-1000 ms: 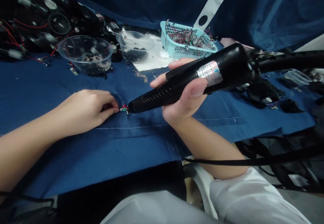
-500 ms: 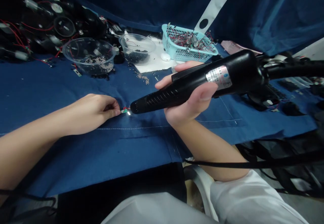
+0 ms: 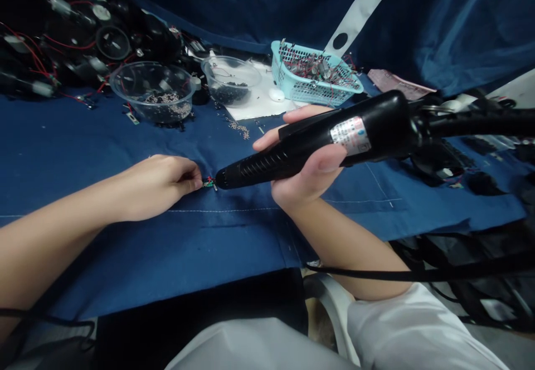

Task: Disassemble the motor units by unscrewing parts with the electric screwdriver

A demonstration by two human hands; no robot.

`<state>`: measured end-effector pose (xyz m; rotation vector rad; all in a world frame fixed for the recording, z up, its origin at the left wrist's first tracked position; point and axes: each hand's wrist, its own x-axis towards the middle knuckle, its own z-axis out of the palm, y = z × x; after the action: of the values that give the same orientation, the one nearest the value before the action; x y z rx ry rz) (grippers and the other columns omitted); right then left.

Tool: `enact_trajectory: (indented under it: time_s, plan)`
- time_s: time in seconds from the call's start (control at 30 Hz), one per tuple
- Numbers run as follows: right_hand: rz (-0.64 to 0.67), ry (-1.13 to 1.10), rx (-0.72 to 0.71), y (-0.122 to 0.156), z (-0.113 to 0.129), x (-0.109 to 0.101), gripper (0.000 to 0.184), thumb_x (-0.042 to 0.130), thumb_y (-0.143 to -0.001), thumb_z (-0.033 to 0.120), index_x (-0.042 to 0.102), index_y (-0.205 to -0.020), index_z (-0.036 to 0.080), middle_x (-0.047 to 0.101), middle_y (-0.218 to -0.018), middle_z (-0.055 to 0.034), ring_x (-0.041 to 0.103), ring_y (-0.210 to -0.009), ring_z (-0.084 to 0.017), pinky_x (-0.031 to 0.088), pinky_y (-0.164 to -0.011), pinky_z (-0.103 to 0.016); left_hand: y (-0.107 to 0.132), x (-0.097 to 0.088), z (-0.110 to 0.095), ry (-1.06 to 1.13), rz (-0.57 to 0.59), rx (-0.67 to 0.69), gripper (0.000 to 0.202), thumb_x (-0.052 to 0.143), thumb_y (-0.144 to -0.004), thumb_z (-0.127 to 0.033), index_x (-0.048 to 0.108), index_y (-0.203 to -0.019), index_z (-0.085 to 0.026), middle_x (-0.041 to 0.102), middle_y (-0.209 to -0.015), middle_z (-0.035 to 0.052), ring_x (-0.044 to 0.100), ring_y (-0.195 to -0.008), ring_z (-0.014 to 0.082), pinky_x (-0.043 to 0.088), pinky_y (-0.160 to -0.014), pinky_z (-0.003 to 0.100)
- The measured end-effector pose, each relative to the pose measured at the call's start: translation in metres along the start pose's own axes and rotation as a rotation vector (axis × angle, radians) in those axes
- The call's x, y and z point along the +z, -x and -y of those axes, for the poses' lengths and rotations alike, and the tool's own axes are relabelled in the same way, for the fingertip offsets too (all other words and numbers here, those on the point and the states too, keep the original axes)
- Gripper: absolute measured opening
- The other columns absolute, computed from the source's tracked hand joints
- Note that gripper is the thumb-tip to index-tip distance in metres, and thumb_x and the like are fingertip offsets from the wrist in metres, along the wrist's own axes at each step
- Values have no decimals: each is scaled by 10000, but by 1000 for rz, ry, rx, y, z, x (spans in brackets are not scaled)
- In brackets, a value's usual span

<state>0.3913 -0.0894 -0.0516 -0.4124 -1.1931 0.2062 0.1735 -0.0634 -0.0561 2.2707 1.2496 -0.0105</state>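
My left hand (image 3: 161, 186) pinches a tiny green circuit board (image 3: 208, 183) with red wires between thumb and fingertips, and the fingers hide part of it. My right hand (image 3: 309, 169) grips a black corded soldering iron (image 3: 267, 168) with a ribbed handle and a printed label. The iron's front end sits right beside the board, and the tip itself is hard to make out. Both forearms rest over a blue cloth (image 3: 104, 152) covering the bench.
Two clear plastic bowls (image 3: 152, 94) (image 3: 229, 83) hold small parts at the back. A teal plastic basket (image 3: 315, 74) is full of wired parts. Small motors with red wires (image 3: 83, 41) lie heaped at back left. The iron's black cord (image 3: 376, 275) runs off to the right.
The view has drifted slightly, shifting the background rightward. The iron now lies flatter, its front end still at the board. My left hand keeps its pinch.
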Motion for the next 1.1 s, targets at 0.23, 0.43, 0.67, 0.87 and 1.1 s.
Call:
enact_trajectory:
  time_s: [0.23, 0.43, 0.67, 0.87, 1.1]
  plan:
    - [196, 88, -118, 0, -5, -18, 504, 413, -1023, 704, 698, -1060, 291, 680, -870, 7, 736, -599, -99, 538, -429, -229, 3, 0, -2, -33, 28, -71, 348, 454, -973, -480, 718, -903, -264, 771, -938, 23, 703, -863, 244, 503, -765, 382]
    - [144, 16, -72, -1, -4, -12, 453, 471, -1039, 636, 676, -994, 235, 654, -820, 12, 715, -567, -84, 549, -458, -207, 1, -3, -2, -56, 44, -49, 367, 478, -944, -524, 756, -898, -289, 763, -822, -7, 690, -743, 211, 483, -686, 332]
    - [189, -158, -39, 6, -8, -12, 403, 525, -1044, 559, 702, -1095, 200, 678, -927, -10, 763, -644, -94, 588, -509, -186, 7, -22, 18, -136, -251, 139, 427, 525, -880, -588, 802, -956, -273, 749, -775, -1, 661, -663, 186, 477, -655, 313]
    - [223, -72, -58, 5, -3, -14, 428, 499, -1045, 599, 696, -1088, 222, 694, -843, 5, 753, -623, -106, 618, -542, -221, 9, -9, 19, -95, -258, 475, 276, 628, -963, -483, 776, -1024, -258, 777, -933, 8, 703, -789, 165, 531, -728, 282]
    - [29, 27, -20, 5, -2, -3, 433, 511, -1039, 622, 666, -989, 221, 695, -784, 24, 686, -523, -74, 534, -468, -206, 8, 2, 17, -353, -312, 570, 398, 446, -1089, -397, 816, -1064, -253, 789, -917, 43, 726, -822, 209, 552, -775, 353]
